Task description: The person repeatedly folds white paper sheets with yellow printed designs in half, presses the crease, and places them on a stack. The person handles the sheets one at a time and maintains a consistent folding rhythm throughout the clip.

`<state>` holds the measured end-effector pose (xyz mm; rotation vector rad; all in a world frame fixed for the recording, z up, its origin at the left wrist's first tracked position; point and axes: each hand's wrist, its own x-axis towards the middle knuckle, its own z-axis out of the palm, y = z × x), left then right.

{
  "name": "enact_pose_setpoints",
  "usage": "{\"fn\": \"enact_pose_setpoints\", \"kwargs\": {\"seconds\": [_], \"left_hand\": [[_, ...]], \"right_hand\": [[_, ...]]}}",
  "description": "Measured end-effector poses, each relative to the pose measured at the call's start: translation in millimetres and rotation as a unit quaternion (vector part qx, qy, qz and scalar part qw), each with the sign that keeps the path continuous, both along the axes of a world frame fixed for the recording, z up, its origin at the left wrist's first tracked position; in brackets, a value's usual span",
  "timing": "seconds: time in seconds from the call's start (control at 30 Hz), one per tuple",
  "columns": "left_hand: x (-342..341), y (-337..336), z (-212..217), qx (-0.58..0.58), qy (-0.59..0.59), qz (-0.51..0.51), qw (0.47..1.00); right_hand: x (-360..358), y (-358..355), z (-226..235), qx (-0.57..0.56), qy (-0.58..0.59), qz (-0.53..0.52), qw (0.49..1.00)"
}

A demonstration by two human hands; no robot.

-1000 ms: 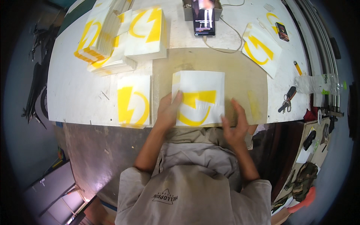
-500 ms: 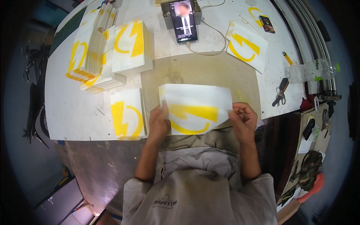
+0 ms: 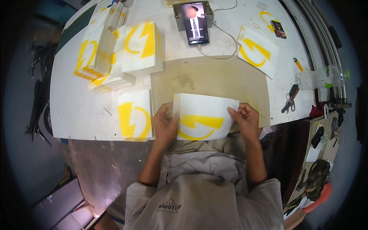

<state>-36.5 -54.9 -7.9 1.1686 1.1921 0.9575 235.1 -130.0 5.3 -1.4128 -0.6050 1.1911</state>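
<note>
I hold a flat white paper bag with a bold yellow print at the near edge of the table. My left hand grips its left edge, the fingers partly hidden by the paper. At its upper right corner my right hand pinches it between thumb and fingers. Beneath it and beyond lies a brown sheet. Just left of my left hand is a small pile of matching printed bags.
Tall stacks of printed bags stand at the far left. A phone leans on a grey box, its cable curving right. Rightward are another printed bag, a small dark box, a lighter, keys and a plastic bottle.
The paper bag has come a little nearer to me, and its left edge has shifted right. My left hand has changed its hold along that edge. The whole view has swung slightly.
</note>
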Motion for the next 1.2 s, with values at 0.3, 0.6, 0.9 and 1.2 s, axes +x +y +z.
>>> {"fn": "enact_pose_setpoints", "kwargs": {"seconds": [0.3,0.6,0.9,1.2], "left_hand": [[1,-3,-9,0.007,-0.055,0.054,0.997],[14,-6,13,0.177,0.156,0.154,0.959],[-3,-8,25,-0.093,-0.045,-0.034,0.994],[-4,27,13,-0.15,-0.142,-0.129,0.97]], "right_hand": [[14,-17,-7,0.048,0.026,0.05,0.997],[-1,3,1,-0.028,0.14,0.11,0.984],[-9,4,1,-0.007,0.053,0.046,0.997],[20,14,-5,0.016,0.138,0.12,0.983]]}}
